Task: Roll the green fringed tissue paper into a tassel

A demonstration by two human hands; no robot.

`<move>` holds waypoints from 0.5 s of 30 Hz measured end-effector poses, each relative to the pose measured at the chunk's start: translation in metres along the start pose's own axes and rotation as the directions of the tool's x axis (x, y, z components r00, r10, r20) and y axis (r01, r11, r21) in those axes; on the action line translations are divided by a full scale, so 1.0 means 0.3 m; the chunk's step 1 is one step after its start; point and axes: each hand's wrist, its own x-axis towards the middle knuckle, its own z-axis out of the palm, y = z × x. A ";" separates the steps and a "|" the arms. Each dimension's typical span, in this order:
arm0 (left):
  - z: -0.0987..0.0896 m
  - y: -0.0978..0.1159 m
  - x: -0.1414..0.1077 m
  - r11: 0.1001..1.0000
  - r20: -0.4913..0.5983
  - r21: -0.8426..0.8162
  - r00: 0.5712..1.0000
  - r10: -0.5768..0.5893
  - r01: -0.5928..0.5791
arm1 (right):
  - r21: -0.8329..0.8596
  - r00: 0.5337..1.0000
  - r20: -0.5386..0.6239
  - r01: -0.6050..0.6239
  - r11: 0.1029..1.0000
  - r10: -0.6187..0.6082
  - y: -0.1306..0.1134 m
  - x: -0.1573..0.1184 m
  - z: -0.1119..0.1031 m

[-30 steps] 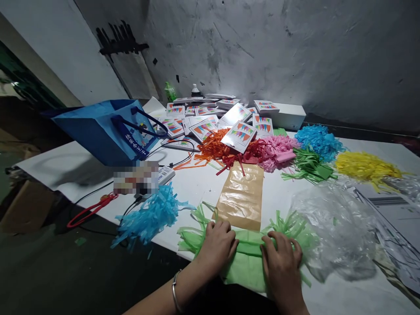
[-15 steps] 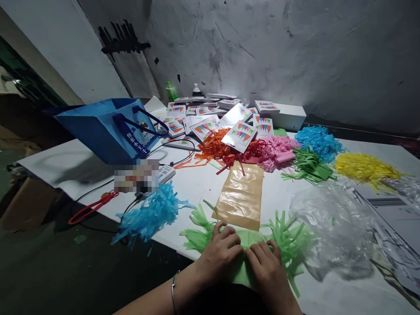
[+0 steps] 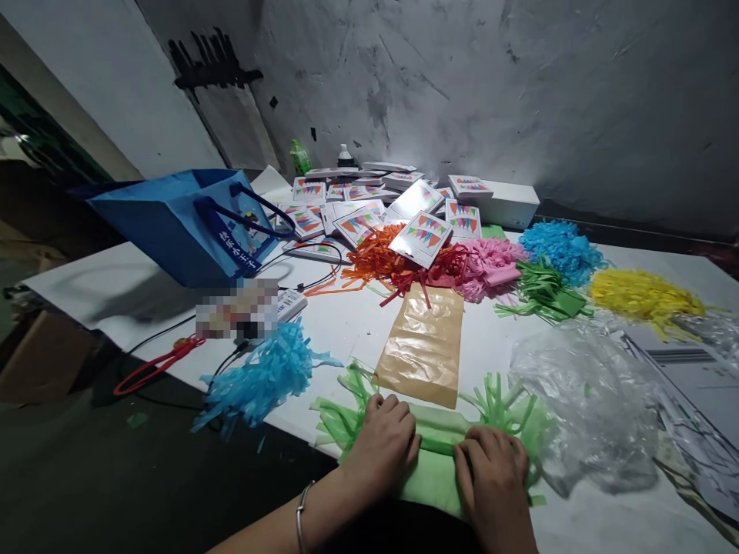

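Light green tissue paper (image 3: 430, 473) with fringed strips at both ends lies at the table's near edge, a folded or rolled band running across its middle. My left hand (image 3: 384, 438) has its fingers curled over the left part of that band. On the right part my right hand (image 3: 493, 465) is likewise closed, fingers bent down onto the paper. A gap between the hands leaves the band visible; the fingertips are partly hidden. Just beyond the paper lies a flat brown paper sheet or envelope (image 3: 420, 346).
Fringed tissue bundles in blue (image 3: 262, 377), orange (image 3: 375, 258), pink (image 3: 490, 269), dark green (image 3: 551, 292) and yellow (image 3: 643, 296) lie around. Crumpled clear plastic (image 3: 583, 408) is at right. Several printed packets (image 3: 424, 237) are piled behind; a blue bag (image 3: 167, 223) stands left.
My hands have moved apart along the green tissue paper, the right one shifting right. More of the folded band now shows between them.
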 end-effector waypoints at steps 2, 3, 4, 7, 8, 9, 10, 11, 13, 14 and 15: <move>0.004 -0.002 0.008 1.000 -0.008 0.007 1.000 0.000 0.000 | -0.073 0.999 -0.048 -0.011 0.997 0.007 -0.008 -0.001 0.013; 0.005 -0.007 0.010 1.000 -0.009 0.005 1.000 0.019 -0.019 | -0.084 0.999 -0.048 0.001 0.996 -0.005 -0.006 -0.005 0.019; 0.004 -0.014 0.010 0.998 -0.004 -0.001 0.998 0.061 -0.061 | -0.079 0.999 -0.034 0.023 0.997 -0.025 0.000 -0.011 0.023; -0.008 -0.042 0.010 0.961 0.014 -0.021 0.961 0.275 -0.275 | -0.038 0.994 0.032 0.105 0.994 -0.104 0.019 -0.030 0.027; -0.013 -0.050 0.012 0.941 0.015 -0.026 0.941 0.337 -0.337 | -0.032 0.991 0.041 0.128 0.991 -0.127 0.021 -0.033 0.026; -0.018 -0.056 0.015 0.924 0.015 -0.027 0.924 0.382 -0.382 | -0.029 0.989 0.038 0.145 0.989 -0.144 0.020 -0.033 0.025; -0.022 -0.060 0.020 0.913 0.015 -0.024 0.913 0.407 -0.407 | -0.023 0.986 0.033 0.164 0.986 -0.163 0.014 -0.030 0.024; -0.024 -0.062 0.025 0.908 0.015 -0.019 0.908 0.419 -0.419 | -0.015 0.982 0.031 0.186 0.983 -0.185 0.006 -0.025 0.024; -0.023 -0.061 0.034 0.903 0.016 -0.011 0.903 0.429 -0.429 | -0.001 0.972 0.033 0.235 0.972 -0.235 -0.017 -0.010 0.029; -0.020 -0.058 0.037 0.905 0.003 -0.012 0.905 0.426 -0.426 | 0.002 0.966 0.031 0.256 0.967 -0.256 -0.028 -0.003 0.034; -0.017 -0.055 0.038 0.909 -0.016 -0.018 0.909 0.416 -0.417 | 0.003 0.962 0.030 0.270 0.963 -0.270 -0.037 0.003 0.039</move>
